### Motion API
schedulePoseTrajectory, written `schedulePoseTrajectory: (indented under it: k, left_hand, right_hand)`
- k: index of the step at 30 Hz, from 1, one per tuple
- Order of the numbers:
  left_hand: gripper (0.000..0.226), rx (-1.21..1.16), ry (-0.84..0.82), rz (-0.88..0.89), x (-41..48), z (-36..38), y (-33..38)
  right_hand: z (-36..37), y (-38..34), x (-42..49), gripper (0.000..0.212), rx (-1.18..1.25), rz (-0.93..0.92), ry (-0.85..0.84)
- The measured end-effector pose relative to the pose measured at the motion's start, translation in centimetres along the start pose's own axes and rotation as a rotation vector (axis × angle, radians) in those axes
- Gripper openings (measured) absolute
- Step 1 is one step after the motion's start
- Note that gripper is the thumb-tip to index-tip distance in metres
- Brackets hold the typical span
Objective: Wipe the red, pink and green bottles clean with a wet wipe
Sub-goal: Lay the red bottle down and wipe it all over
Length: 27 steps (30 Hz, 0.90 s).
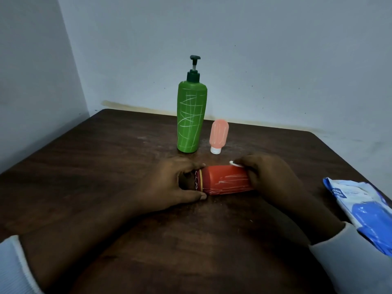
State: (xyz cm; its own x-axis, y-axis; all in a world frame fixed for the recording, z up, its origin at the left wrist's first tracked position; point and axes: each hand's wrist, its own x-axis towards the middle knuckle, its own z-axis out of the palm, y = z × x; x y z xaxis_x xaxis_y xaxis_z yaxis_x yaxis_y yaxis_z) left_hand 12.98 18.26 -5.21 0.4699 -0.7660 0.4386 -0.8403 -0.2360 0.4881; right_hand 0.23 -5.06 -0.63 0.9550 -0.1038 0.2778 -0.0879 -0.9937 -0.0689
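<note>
A red bottle (224, 180) lies on its side on the dark wooden table (106, 166), streaked with white marks. My left hand (178, 183) grips its cap end. My right hand (267, 177) is closed over its base end, with a bit of white wet wipe (235, 164) showing under the fingers against the bottle. Behind them stands a tall green pump bottle (191, 117), upright and scribbled with white lines. To its right a small pink bottle (218, 136) stands upside down on its white cap.
A blue and white wet wipe pack (364, 211) lies at the table's right edge beside my right forearm. The table sits in a corner, with walls behind and to the left.
</note>
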Motion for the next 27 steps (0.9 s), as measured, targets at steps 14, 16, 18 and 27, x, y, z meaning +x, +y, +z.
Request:
schedulePoseTrajectory:
  k: [14,16,18,27]
  left_hand:
    - [0.072,-0.019,-0.007,0.066,-0.1,0.0,0.3]
    - [0.072,-0.003,-0.003,0.052,-0.1,0.0,0.3]
    - [0.073,0.013,-0.001,0.038,-0.1,0.1,0.1]
    - [0.087,-0.048,0.013,0.05,-0.1,0.3,0.4]
  right_hand:
    - [2.2,-2.9,0.0,0.046,0.124,-0.199,0.1]
    - [1.8,-2.4,0.3,0.043,0.09,-0.176,0.08]
    - [0.9,-0.9,0.5,0.041,0.029,-0.075,0.011]
    - [1.8,-3.5,0.1,0.042,0.108,-0.188,0.094]
